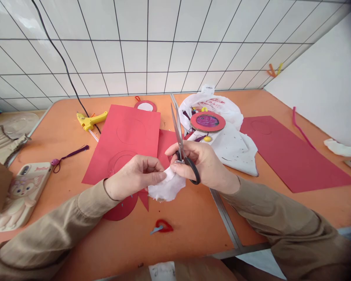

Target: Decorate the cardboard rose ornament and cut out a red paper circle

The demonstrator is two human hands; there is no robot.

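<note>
My left hand [136,176] pinches a small, thin white piece [167,190], with ragged edges, that looks like tissue or cloth. In my right hand [207,166] is a pair of scissors [178,132] with black handles, the blades pointing up and slightly apart. The right thumb and fingertips also meet at the top of the white piece. Both hands are close together above the orange table [193,230]. Below the left hand lies a red paper disc [124,210], partly covered by the wrist. A red heart-shaped loop [164,226] lies nearer to me.
Red sheets with drawn circles lie left [134,128] and right [292,156]. A yellow glue gun [90,120] with a cord, a purple tassel [73,153] and a phone [26,191] are at left. Behind my right hand, a red-rimmed disc [207,122] rests on a white bag [234,146].
</note>
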